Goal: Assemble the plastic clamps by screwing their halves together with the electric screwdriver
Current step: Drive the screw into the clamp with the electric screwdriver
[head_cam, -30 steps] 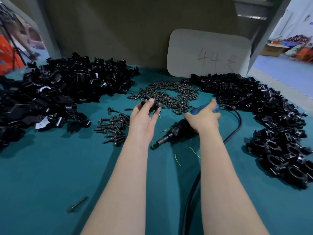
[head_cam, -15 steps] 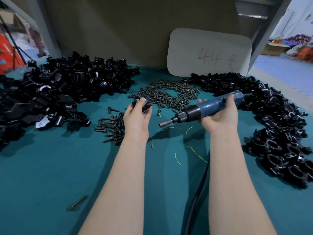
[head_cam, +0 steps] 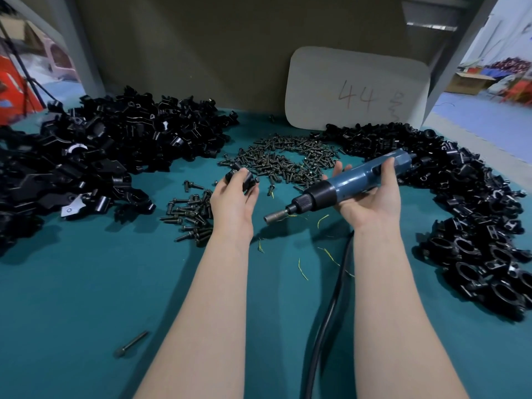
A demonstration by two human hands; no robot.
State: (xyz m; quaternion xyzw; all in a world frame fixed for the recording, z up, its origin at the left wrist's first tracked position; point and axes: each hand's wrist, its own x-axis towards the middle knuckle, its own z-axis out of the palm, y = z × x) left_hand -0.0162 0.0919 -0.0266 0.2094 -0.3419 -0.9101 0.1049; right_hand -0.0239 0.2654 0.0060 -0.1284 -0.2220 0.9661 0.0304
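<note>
My left hand [head_cam: 233,202] holds a small black plastic clamp [head_cam: 244,178] in its fingertips, above the green table. My right hand [head_cam: 370,199] grips the blue electric screwdriver [head_cam: 345,185] around its body, lifted off the table. The tool's metal tip [head_cam: 275,218] points left and down, toward my left hand, with a gap between tip and clamp. Its black cable [head_cam: 328,312] runs down toward me.
A heap of black clamp halves [head_cam: 95,156] fills the left side. Another black pile of clamps [head_cam: 460,211] curves along the right. Screws [head_cam: 285,161] lie scattered at the centre back, more screws [head_cam: 190,217] by my left wrist. One long bolt [head_cam: 131,344] lies near left. A white board [head_cam: 357,90] leans at the back.
My right hand has picked the screwdriver up from the table and turned its tip toward my left hand. My left hand has drawn back slightly from the screws with the clamp.
</note>
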